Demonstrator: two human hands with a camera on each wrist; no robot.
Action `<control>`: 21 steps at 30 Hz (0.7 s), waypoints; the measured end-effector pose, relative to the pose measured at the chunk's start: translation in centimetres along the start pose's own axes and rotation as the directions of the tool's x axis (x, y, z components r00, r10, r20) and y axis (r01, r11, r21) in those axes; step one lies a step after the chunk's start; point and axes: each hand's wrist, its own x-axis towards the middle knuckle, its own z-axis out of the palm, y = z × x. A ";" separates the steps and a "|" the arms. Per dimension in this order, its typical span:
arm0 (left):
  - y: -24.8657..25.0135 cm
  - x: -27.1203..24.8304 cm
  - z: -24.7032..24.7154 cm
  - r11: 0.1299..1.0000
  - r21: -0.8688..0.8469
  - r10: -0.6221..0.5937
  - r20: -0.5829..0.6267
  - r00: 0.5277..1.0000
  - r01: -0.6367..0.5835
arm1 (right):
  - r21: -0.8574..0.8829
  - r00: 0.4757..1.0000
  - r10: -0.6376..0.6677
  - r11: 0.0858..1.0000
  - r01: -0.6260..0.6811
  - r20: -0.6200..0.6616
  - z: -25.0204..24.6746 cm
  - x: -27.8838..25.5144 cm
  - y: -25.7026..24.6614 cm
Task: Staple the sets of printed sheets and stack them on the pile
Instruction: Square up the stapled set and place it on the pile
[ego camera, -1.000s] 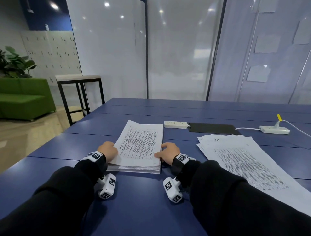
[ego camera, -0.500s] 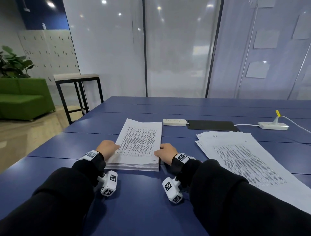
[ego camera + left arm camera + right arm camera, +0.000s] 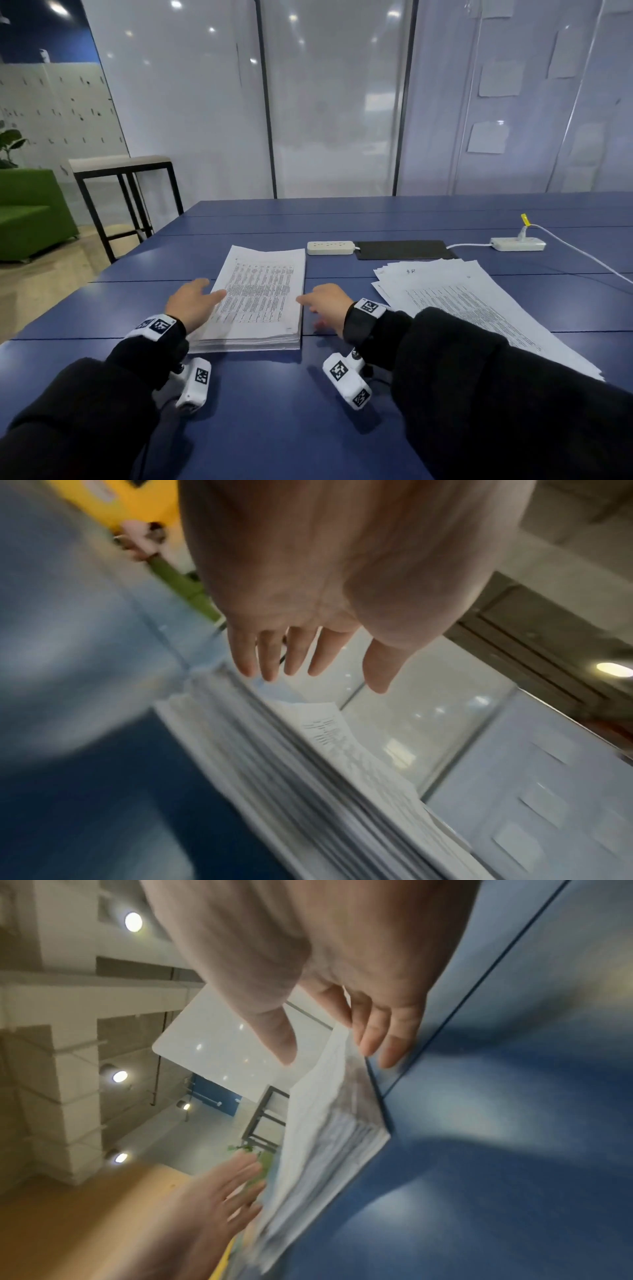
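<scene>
Now | pile (image 3: 262,294) between left hand (image 3: 191,303) | right hand (image 3: 327,303), fingers straight

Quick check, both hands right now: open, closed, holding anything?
Left hand: open, fingers straight, holding nothing.
Right hand: open, fingers at the paper stack edge, gripping nothing.

Motion blur smears both wrist views: the edges of the stack of sheets (image 3: 308,791) run together, so separate sets cannot be told apart. The loose sheets (image 3: 479,308) are partly hidden behind the right sleeve (image 3: 496,377). Print on every page is too small to read.
</scene>
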 end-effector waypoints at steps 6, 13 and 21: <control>9.6 -5.6 2.8 0.897 -0.087 0.439 0.073 0.896 -0.433 | 0.197 0.974 -0.171 0.960 0.199 -0.151 -11.2 -4.7 -2.5; 18.2 -11.6 11.7 0.707 -0.024 0.622 0.496 0.606 -0.707 | -0.376 0.872 0.123 0.867 -0.326 -0.474 -28.5 -4.3 4.7; 20.3 -11.8 15.7 0.650 0.102 0.549 0.623 0.558 -0.753 | -0.700 0.865 0.191 0.519 -0.491 -0.465 -33.0 -5.2 11.0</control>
